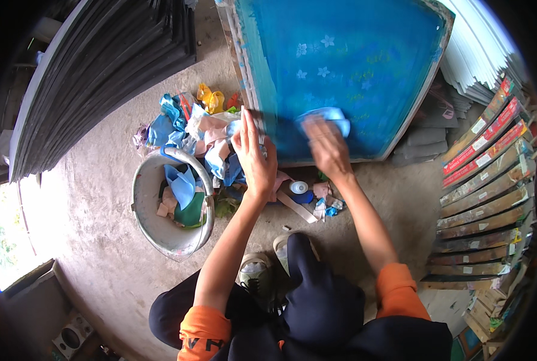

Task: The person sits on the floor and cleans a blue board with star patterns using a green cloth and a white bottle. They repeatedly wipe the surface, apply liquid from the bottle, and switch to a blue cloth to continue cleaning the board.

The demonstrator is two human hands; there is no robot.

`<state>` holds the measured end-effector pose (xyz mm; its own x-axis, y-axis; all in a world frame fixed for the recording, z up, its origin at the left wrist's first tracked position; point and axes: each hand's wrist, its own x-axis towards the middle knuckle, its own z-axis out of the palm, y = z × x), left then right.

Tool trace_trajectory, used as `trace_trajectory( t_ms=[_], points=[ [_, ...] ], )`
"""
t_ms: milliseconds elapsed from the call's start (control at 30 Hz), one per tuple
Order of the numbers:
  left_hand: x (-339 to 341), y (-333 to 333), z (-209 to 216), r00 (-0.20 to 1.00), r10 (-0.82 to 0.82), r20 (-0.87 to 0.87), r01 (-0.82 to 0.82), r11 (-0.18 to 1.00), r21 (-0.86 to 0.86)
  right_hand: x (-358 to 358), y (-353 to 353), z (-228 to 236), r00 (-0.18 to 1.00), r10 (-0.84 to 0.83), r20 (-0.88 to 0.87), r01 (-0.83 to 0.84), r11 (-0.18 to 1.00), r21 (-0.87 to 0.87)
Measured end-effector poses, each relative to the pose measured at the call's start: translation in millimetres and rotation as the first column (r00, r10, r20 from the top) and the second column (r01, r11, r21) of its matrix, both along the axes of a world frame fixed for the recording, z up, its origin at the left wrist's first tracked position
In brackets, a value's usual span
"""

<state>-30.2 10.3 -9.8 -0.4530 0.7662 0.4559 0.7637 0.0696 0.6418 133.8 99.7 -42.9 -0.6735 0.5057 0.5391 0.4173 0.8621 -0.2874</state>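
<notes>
Hands first: the right hand [328, 147], blurred, is on a folded blue cloth [340, 120] against a large blue screen [352, 72]; whether its fingers pinch the cloth or press it flat, I cannot tell. The left hand [256, 159] has its fingers straight and side by side, gripping nothing visible, with the tips at the lower left of the screen's pale, worn frame [240, 57].

Wiping looks to be under way, not finished. Pale flower shapes show clearly in the upper part, while yellowish-green smudges lie across the right and middle; I cannot tell whether these are residue or part of the pattern. The cloth sits near the lower edge.

The screen is flat and smooth, its blue streaked toward the left side. Below and left of it lies a heap of crumpled rags [160, 129], soft and mixed in colour, with a small white bottle [299, 187] near its right end. Next to the heap, a scuffed round bucket [148, 231] holds blue, green and pinkish scraps. Farther out are thin dark sheets [100, 78], stacked and curving in the lens, and wooden bars [482, 207] in a row, all around a rough grey floor [100, 222].
</notes>
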Motion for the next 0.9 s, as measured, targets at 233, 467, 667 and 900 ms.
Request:
trace_trajectory(
  t_ms=[233,467,667,900],
  points=[
    [16.7,5.2,-2.8,0.994,0.067,0.087,-0.071,0.996,0.044,-2.2,-9.8,-7.6,0.983,0.184,-0.031,-0.186,0.971,-0.153],
    [16.9,3.5,-6.0,0.989,0.032,0.146,-0.043,0.996,0.072,-10.3,-20.3,-11.0,1.0,0.017,0.004,-0.016,0.993,-0.119],
    [23.0,-7.0,-1.7,0.993,0.012,0.119,-0.012,1.0,0.002,17.8,-7.3,16.5,0.956,-0.292,-0.017,0.29,0.953,-0.091],
    [39.3,-13.2,3.9,0.994,-0.039,0.099,0.032,0.997,0.07,38.4,13.5,28.4,0.977,-0.185,-0.102,0.196,0.975,0.108]
  ],
)
